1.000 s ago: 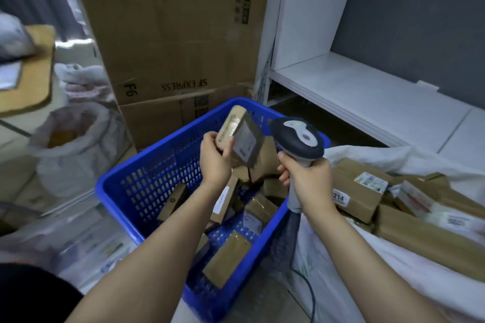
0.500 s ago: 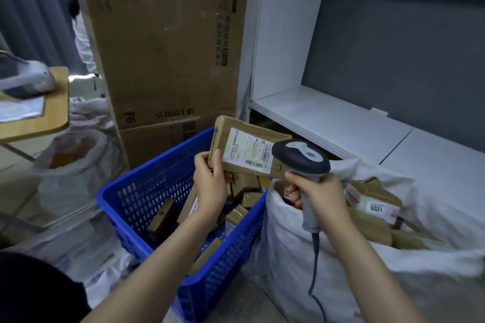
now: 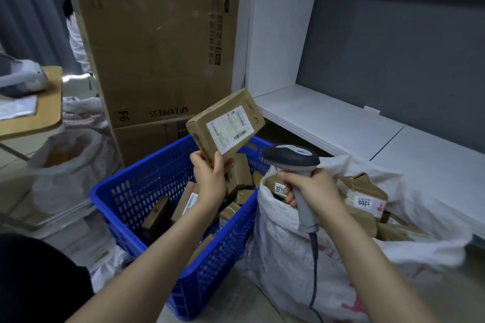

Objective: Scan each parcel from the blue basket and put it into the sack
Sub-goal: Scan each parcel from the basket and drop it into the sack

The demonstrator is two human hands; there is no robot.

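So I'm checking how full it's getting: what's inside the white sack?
The white sack holds brown parcels heaped up to its mouth. One is labelled 1205; another's label is partly covered by the right hand. Anything deeper is hidden under those parcels and the cloth.

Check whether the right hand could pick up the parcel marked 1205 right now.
Probably not yet: the right hand grips the scanner, so it is not free. The 1205 parcel itself lies uncovered at the top of the open sack, close by.
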